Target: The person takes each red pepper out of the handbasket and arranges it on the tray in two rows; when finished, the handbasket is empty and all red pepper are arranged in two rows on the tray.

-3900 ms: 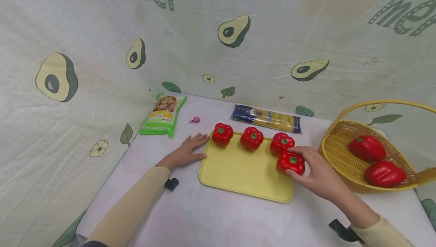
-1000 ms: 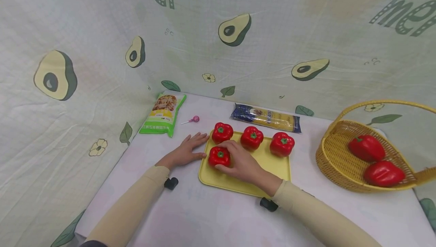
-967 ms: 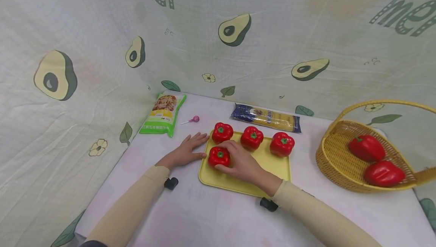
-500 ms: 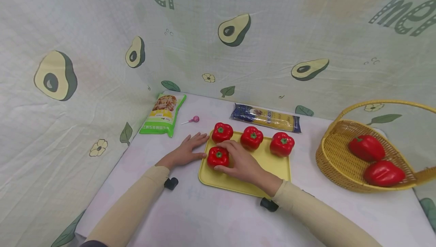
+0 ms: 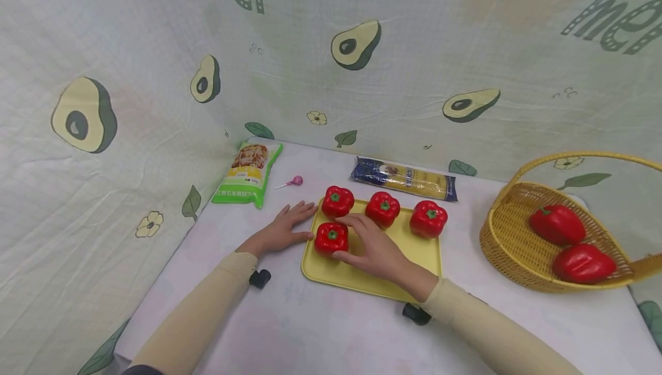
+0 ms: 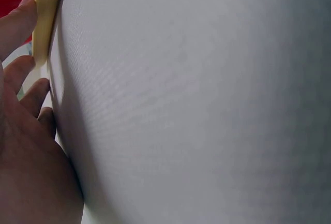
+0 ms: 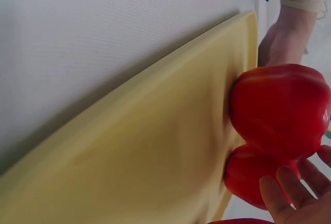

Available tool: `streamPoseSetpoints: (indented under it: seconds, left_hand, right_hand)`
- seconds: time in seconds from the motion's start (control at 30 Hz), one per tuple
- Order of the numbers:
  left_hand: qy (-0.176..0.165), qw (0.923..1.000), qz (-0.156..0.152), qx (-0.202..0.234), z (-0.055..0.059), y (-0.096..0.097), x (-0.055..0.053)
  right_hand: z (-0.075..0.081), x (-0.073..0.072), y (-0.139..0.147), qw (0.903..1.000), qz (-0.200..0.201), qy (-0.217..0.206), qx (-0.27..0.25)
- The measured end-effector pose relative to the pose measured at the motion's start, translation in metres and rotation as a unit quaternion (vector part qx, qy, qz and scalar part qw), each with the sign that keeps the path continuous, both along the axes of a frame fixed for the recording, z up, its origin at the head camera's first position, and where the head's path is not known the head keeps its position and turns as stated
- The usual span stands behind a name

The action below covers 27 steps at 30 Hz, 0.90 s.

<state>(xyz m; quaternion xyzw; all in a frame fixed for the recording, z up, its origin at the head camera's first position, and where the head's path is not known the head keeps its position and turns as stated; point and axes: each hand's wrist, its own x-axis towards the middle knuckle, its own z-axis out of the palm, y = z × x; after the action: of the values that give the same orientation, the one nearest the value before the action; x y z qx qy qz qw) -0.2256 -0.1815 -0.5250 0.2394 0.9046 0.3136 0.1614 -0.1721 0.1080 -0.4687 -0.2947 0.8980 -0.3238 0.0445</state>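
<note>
A yellow tray lies on the table with a red bell pepper at its left side, green stem up. My right hand is just right of this pepper, fingers loosely extended; the right wrist view shows the pepper sitting on the tray beside the spread fingers. Along the tray's back edge stand three more bell peppers: left, middle and right. My left hand rests flat on the table, its fingers at the tray's left edge.
A yellow wicker basket with a tall handle stands at the right, holding two red peppers. Behind the tray lies a blue and gold packet. At the back left are a green and white food bag and a pink lollipop.
My right hand brought a bell pepper from the tray's right side to its left, shifted it slightly left, then released it and drew back a little rightward. The left hand stayed put.
</note>
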Motion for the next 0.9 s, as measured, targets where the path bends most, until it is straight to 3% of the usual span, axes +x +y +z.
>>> streamPoseSetpoints:
  seconds: [0.9]
  left_hand:
    - [-0.011,0.9997,0.012,-0.02,-0.001,0.0,-0.001]
  right_hand:
    - [0.009,0.013,0.045,0.9985,-0.044,-0.012,-0.032]
